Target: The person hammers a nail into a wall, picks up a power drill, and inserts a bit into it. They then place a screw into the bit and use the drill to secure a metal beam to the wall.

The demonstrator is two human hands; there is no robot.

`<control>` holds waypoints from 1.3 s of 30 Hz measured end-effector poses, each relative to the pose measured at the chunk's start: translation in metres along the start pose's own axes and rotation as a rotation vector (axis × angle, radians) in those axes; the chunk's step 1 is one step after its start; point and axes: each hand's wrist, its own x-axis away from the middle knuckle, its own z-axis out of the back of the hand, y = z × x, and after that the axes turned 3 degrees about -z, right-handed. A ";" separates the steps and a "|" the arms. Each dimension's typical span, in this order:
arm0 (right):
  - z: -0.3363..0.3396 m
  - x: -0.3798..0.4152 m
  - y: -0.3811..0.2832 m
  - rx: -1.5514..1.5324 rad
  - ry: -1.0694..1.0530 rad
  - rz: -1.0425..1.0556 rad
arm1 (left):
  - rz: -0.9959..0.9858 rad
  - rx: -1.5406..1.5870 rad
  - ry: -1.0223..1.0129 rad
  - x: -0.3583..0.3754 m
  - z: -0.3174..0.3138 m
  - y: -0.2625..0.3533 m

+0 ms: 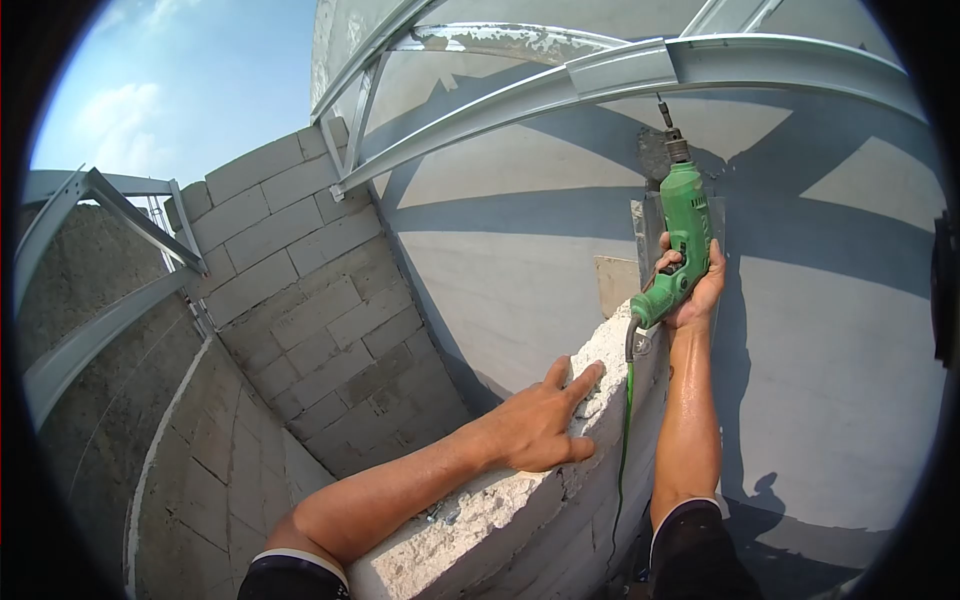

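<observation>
My right hand (697,292) is wrapped round the handle of a green electric drill (687,215), raised over the end of the wall. The drill points upward, and its thin bit (663,108) ends right at the lower edge of a light steel truss beam (622,72). From the handle's base a cord (626,430) hangs down along the wall's side. My left hand (540,420) lies on the rough, chipped top of a pale block wall (440,535), its fingers apart and holding nothing.
A grey plastered wall (560,260) stands behind the drill, striped with shadows. To the left rises a block wall (300,240), beside another steel truss (75,330). Steel braces (365,110) join the beam overhead. Loose grit lies on the wall top.
</observation>
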 end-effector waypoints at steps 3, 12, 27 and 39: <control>-0.002 0.002 0.000 0.016 0.004 0.019 | -0.007 0.012 0.004 0.000 0.000 0.000; -0.003 0.000 0.001 0.058 0.002 0.024 | -0.007 0.024 0.004 0.000 0.001 0.000; -0.006 -0.001 0.001 0.043 0.011 0.020 | 0.016 0.020 -0.014 0.000 0.003 0.004; -0.004 0.000 0.001 0.044 0.040 0.030 | 0.005 0.025 0.010 0.001 0.002 0.004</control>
